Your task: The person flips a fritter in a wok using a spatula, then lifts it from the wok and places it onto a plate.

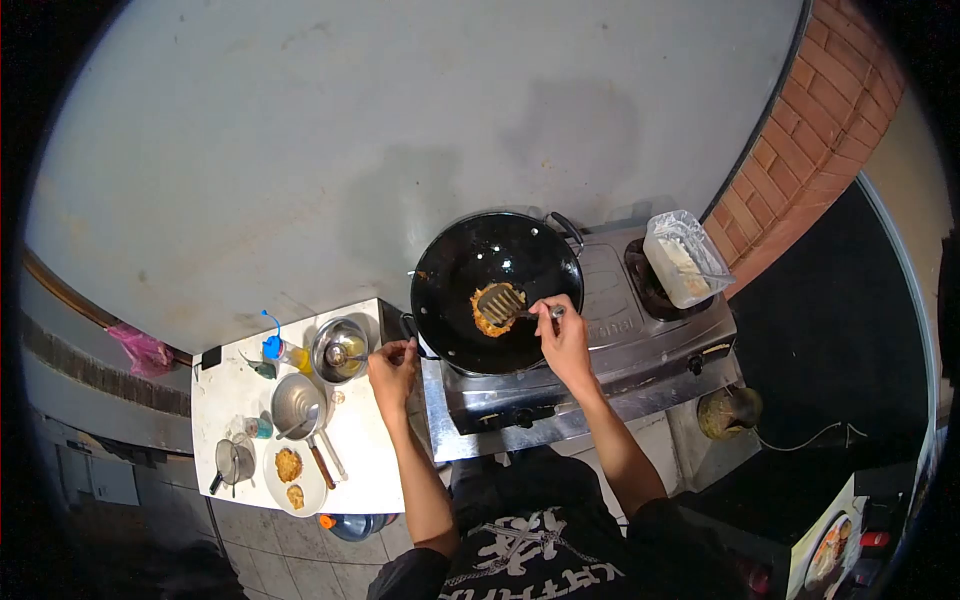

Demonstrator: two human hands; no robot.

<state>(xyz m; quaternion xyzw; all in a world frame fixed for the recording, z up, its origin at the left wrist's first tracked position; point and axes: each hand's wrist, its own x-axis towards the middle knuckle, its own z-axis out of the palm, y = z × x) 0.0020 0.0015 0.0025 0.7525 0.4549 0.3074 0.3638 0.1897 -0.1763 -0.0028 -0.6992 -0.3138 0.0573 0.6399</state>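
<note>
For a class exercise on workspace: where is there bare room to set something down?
The white table is bare between the brown handle and left forearm. The stove top has a gap between wok and plastic tub. The table's left side is crowded with plate and metal bowl.

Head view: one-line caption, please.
The right hand holds a slotted spatula at browned food in a black wok; the left hand is beside the wok's handle.

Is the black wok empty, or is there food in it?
Not empty: the wok holds a browned patty, partly covered by the slotted spatula in the right hand.
</note>
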